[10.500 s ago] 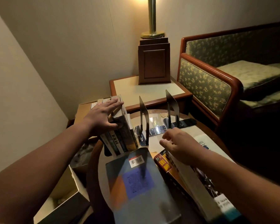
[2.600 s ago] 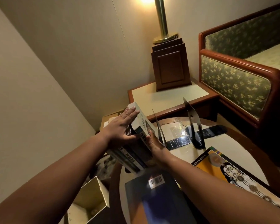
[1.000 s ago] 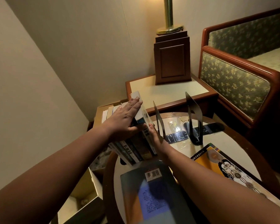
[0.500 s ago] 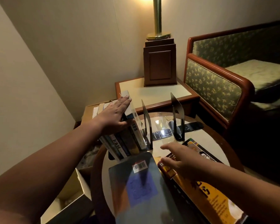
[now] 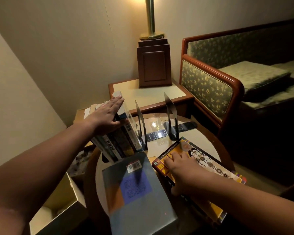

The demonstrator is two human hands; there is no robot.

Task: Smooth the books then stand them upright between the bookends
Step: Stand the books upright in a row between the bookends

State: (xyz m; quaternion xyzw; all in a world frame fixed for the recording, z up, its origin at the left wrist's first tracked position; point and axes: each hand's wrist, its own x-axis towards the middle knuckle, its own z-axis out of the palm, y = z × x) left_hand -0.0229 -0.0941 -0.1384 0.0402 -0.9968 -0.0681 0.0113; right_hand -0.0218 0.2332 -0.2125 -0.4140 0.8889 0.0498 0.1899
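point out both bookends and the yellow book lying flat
left bookend (image 5: 140, 126), head view, on its upright plate
right bookend (image 5: 170, 107), head view, on its upright plate
yellow book (image 5: 209, 164), head view, on its illustrated front cover

lamp (image 5: 150, 16) cut off above, book spines (image 5: 119, 146) lettering unreadable

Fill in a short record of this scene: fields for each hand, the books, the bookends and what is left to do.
left hand: flat on top of the book row
right hand: on the yellow book, grip unclear
book row: leaning, against the left bookend
gap: no book between left bookend and right bookend
flat books: yellow book, grey book, on the table
left to do: flat books not yet stood up
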